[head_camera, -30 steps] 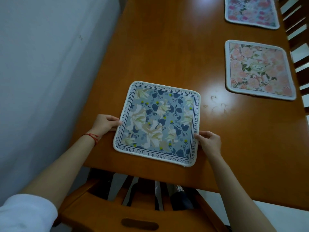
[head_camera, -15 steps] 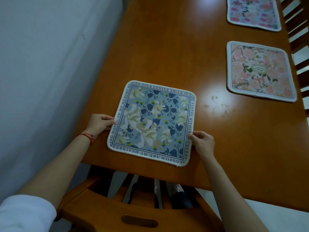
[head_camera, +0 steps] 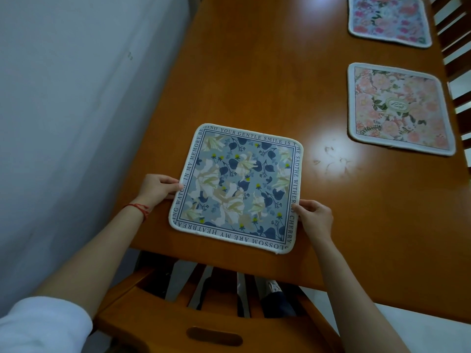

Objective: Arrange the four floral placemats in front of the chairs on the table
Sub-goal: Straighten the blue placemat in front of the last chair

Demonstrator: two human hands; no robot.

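At far left, a white wall (head_camera: 76,110) runs along the table's long edge. Your white sleeve (head_camera: 43,324) shows at the bottom left corner, and a red string bracelet (head_camera: 139,207) circles your left wrist. Your left hand (head_camera: 155,188) has its fingers curled at the left edge of the blue placemat (head_camera: 237,187), thumb on top, pinching the border. The blue placemat lies flat on the wooden table (head_camera: 254,72), close to the near edge, directly above the chair back (head_camera: 211,324) tucked below it. It is turned slightly out of line with the table edge. Your right hand (head_camera: 316,220) pinches the mat's right edge near the lower corner, thumb on top, fingers curled beneath. Scuff marks (head_camera: 334,159) sit on the table just right of the mat. Further right, well apart, a peach placemat (head_camera: 400,108) lies flat near the far side. Beyond it lies a pink placemat (head_camera: 387,19), cut off by the top of the view. Slatted chair backs (head_camera: 456,59) stand at the right edge.
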